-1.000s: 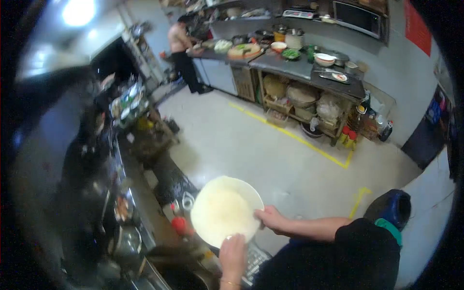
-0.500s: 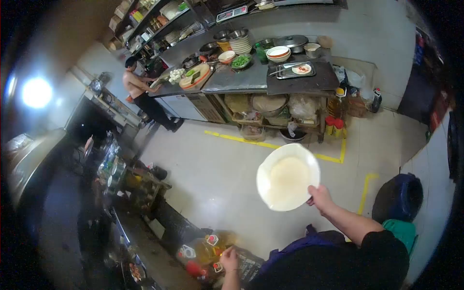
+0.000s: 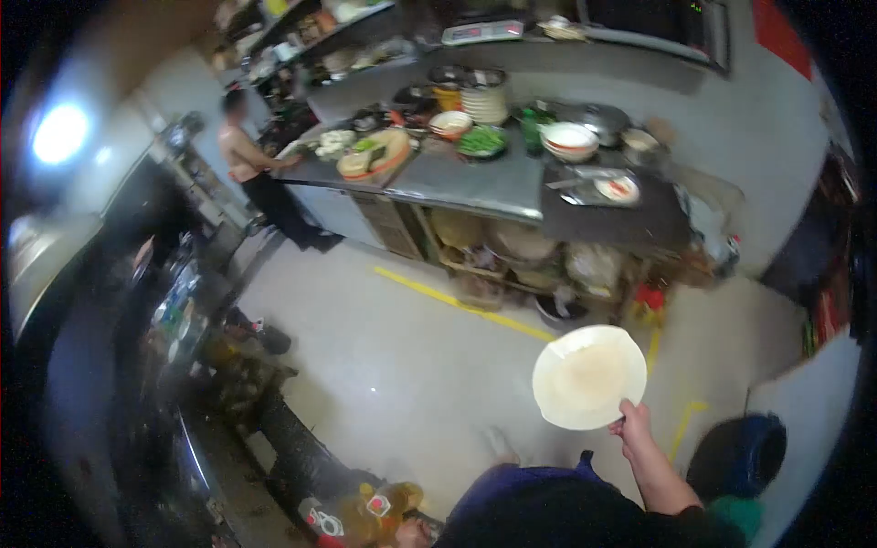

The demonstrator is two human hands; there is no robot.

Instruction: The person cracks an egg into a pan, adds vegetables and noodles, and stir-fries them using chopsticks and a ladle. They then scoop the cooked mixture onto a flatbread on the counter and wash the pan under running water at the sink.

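Observation:
A large white plate or shallow bowl with a pale beige middle is held out over the floor. My right hand grips it by its lower right rim, thumb on the top. At the bottom edge, my left hand shows only in part, blurred, beside oil jugs with red caps; its fingers cannot be made out.
Across the floor stands a long counter with a cutting board, greens, stacked bowls and a tray. A person stands at its far left end. A blue barrel is at the right.
The plate was in both hands; my left hand has let go and dropped to the bottom edge. My right hand has carried the plate to the right. The view has turned toward the counter.

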